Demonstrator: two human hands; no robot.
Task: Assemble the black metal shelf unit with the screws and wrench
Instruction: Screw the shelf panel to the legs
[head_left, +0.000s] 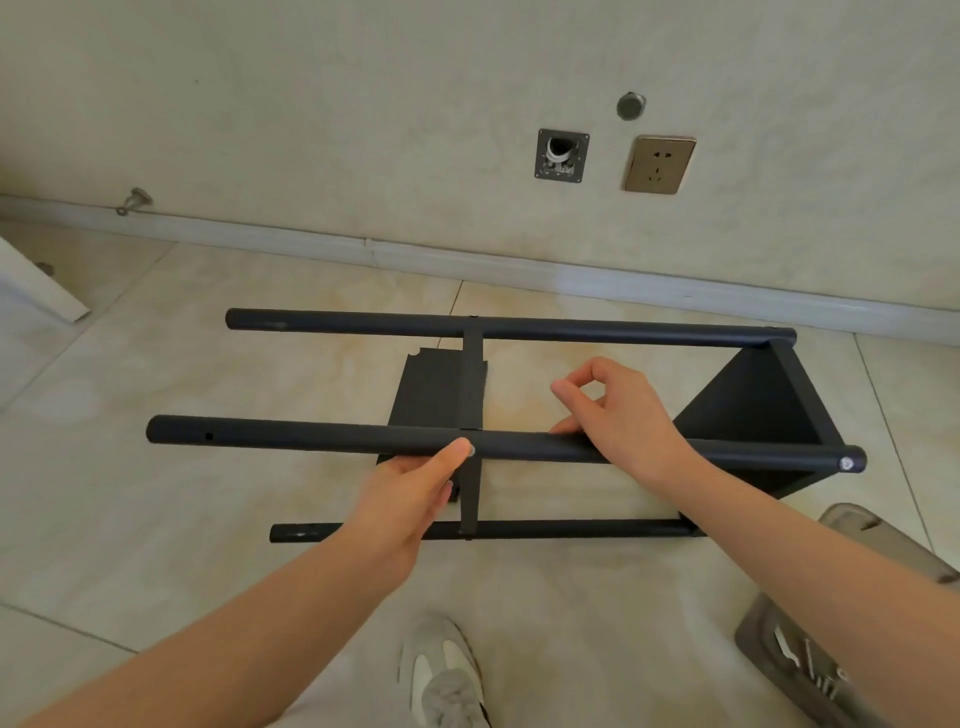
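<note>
Lying on side on floor (156, 519): shelf unit (519, 328), part built. Left grip (410, 499) clamped round near pole (311, 439) at mid-shelf joint, thumb against pale screw head (471, 451). Right grip (623, 415) resting on same pole, just right of left grip, thumb and forefinger curled together; holding anything or not, cannot tell. End shelf (753, 405), far right of right grip, fixed on with end screw (845, 463). Empty hole (209, 435) well left of left grip: probably one shelf left to fit. Hardware tray (769, 639) below right grip.
</note>
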